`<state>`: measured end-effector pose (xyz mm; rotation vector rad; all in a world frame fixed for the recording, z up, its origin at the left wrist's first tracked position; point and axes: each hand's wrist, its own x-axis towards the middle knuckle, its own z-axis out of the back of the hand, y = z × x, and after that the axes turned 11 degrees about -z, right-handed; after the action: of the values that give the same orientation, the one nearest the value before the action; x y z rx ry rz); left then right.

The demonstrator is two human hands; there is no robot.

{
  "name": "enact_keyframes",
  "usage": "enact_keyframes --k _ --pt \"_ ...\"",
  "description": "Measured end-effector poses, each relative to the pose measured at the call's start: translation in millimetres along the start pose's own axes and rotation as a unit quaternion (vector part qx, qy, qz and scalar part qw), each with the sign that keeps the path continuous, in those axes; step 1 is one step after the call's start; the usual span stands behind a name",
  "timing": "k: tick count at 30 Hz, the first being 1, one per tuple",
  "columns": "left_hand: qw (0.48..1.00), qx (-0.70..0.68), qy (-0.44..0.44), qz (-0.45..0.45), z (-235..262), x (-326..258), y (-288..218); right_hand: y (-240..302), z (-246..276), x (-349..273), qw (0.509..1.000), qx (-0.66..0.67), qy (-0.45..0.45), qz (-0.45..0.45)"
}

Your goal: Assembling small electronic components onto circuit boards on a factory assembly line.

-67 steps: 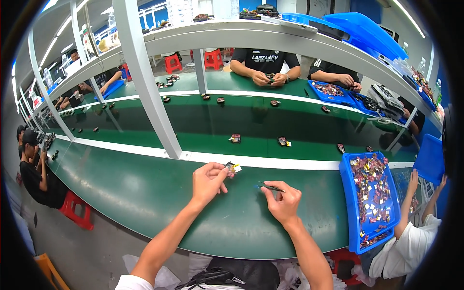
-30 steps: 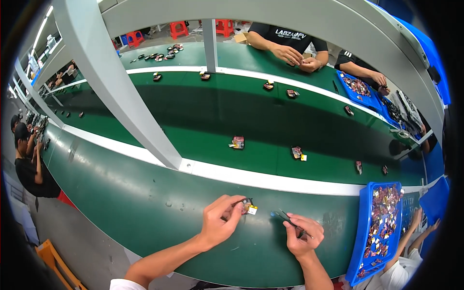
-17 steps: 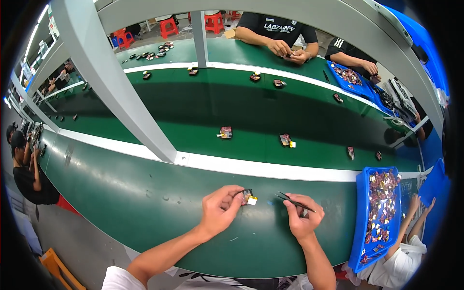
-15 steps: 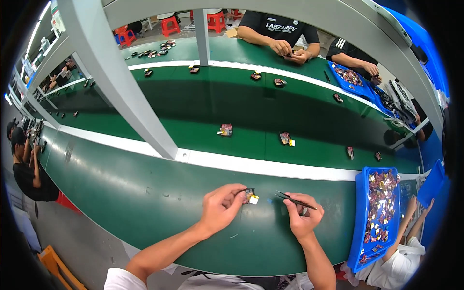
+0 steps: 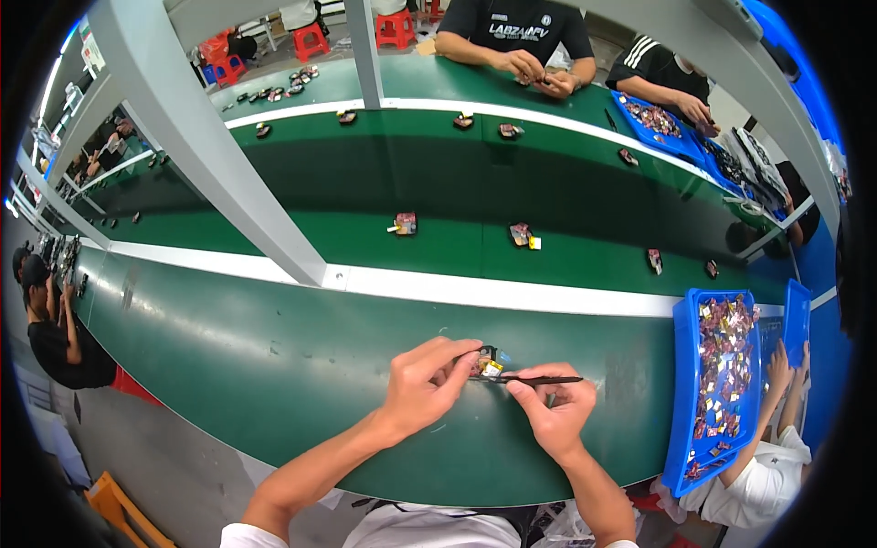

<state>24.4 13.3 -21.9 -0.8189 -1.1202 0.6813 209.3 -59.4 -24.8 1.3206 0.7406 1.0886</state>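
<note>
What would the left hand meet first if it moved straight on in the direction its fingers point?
The left hand points right; it would probably first meet the right hand holding the thin black tool, just past the small part.

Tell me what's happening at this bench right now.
A person sits at a green workbench. The left hand pinches a small black and yellow part against the bench, while the right hand holds thin black tweezers with the tips at that part. A blue tray of similar small pieces sits to the right, and more parts lie on the conveyor belt beyond.
</note>
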Motion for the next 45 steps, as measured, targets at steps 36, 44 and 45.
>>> enact_keyframes --k 36,44,45 --pt "0.988 -0.113 0.072 0.082 -3 -5 0 -2 13 5 0.973 0.135 0.074 -0.174" --pt "0.925 -0.294 0.106 0.215 2 -6 2 -4 5 -3 0.995 0.082 0.021 -0.043" --pt "0.925 -0.294 0.106 0.216 2 -5 2 -5 5 -2 0.997 0.071 0.024 0.006"
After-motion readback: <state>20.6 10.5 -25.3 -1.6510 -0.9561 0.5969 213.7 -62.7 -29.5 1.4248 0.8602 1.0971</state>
